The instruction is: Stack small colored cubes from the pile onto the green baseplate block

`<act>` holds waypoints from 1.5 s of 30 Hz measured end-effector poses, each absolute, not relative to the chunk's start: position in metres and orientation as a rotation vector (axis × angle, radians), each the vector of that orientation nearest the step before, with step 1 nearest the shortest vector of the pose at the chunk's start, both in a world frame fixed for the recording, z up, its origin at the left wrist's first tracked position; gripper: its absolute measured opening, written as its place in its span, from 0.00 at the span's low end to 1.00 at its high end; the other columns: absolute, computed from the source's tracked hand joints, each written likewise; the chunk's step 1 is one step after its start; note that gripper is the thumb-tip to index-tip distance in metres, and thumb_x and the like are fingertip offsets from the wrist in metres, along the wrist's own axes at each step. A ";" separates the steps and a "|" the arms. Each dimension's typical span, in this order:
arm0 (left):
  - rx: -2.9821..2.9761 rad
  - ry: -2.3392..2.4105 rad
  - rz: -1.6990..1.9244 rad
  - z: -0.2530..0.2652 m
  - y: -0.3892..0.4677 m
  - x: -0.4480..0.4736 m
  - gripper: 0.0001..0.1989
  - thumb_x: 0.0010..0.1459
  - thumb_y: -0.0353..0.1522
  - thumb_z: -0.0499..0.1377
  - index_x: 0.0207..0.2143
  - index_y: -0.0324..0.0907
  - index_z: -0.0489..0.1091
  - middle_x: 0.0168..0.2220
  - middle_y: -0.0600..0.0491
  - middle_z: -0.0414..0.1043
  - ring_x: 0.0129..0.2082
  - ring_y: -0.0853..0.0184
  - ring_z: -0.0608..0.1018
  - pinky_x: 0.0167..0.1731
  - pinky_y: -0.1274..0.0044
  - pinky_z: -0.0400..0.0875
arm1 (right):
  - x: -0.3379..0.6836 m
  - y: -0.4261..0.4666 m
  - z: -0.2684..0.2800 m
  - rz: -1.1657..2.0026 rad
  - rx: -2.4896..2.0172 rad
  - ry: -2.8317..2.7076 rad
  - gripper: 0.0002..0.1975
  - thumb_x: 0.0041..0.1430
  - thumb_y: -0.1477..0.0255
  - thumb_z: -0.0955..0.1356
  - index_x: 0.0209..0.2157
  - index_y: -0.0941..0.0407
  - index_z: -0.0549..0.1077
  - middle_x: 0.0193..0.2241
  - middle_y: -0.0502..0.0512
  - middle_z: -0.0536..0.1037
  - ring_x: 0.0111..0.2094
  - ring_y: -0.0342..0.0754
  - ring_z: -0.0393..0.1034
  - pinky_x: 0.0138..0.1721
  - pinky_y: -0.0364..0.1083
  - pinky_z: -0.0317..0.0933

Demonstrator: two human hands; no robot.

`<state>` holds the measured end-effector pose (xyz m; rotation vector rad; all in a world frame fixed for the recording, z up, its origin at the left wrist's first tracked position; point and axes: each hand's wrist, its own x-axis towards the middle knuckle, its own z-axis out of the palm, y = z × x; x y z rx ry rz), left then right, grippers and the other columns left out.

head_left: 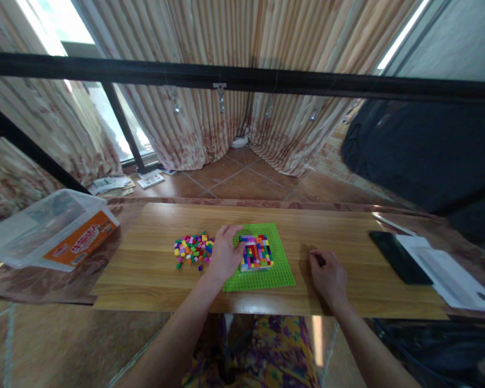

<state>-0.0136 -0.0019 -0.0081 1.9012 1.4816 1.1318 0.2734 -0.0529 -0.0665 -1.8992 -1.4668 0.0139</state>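
A green baseplate [281,264] lies on the wooden table, and on it stands a square build of many-coloured toy bricks [258,253]. My left hand [225,252] is over the plate's left part, at the build's left side. Its thumb and forefinger are apart, and I see nothing between them. Just left of this hand lies a heap of loose small bricks [192,248] in mixed colours, partly hidden behind it. To the right of the plate, my right hand [329,275] rests on the table with fingers curled into a loose fist, with nothing visible in it.
A clear plastic box [75,237] with an orange label stands at the table's left end. On the right lie a black phone-like slab [400,257] and a white box [452,275]. A black horizontal bar [242,80] crosses in front of the striped curtains.
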 end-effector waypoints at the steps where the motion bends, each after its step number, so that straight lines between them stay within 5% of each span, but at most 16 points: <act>1: 1.840 1.452 1.154 -0.012 -0.001 -0.015 0.21 0.51 0.23 0.59 0.48 0.43 0.71 0.47 0.48 0.73 0.48 0.62 0.75 0.50 0.67 0.71 | 0.273 -0.053 -0.066 0.015 -1.901 -1.464 0.16 0.58 0.62 0.61 0.32 0.58 0.75 0.33 0.60 0.77 0.32 0.49 0.68 0.34 0.47 0.59; 9: 1.224 1.196 1.172 -0.026 0.014 0.001 0.12 0.59 0.29 0.55 0.44 0.40 0.74 0.42 0.49 0.80 0.41 0.65 0.80 0.43 0.72 0.75 | 0.274 -0.054 -0.064 0.004 -1.929 -1.481 0.16 0.58 0.62 0.61 0.33 0.58 0.76 0.33 0.61 0.77 0.33 0.49 0.68 0.35 0.47 0.59; 29: 1.175 1.194 1.246 -0.026 0.007 0.010 0.09 0.55 0.30 0.58 0.34 0.41 0.78 0.36 0.52 0.80 0.38 0.66 0.78 0.43 0.74 0.70 | 0.278 -0.053 -0.069 -0.033 -1.941 -1.485 0.16 0.56 0.62 0.62 0.33 0.58 0.76 0.32 0.61 0.78 0.32 0.50 0.68 0.34 0.47 0.59; 35: 1.036 1.127 1.256 -0.025 0.009 0.013 0.14 0.57 0.39 0.57 0.33 0.39 0.78 0.32 0.52 0.79 0.31 0.67 0.77 0.35 0.76 0.71 | 0.280 -0.053 -0.069 -0.039 -1.963 -1.499 0.17 0.56 0.62 0.62 0.33 0.59 0.76 0.33 0.61 0.77 0.33 0.50 0.68 0.35 0.47 0.59; 45: 1.051 1.176 1.281 -0.038 0.015 0.029 0.08 0.49 0.29 0.62 0.34 0.40 0.78 0.32 0.53 0.78 0.32 0.70 0.76 0.39 0.77 0.70 | 0.283 -0.056 -0.068 0.017 -2.064 -1.474 0.18 0.54 0.60 0.62 0.35 0.57 0.77 0.35 0.60 0.77 0.33 0.51 0.69 0.35 0.49 0.59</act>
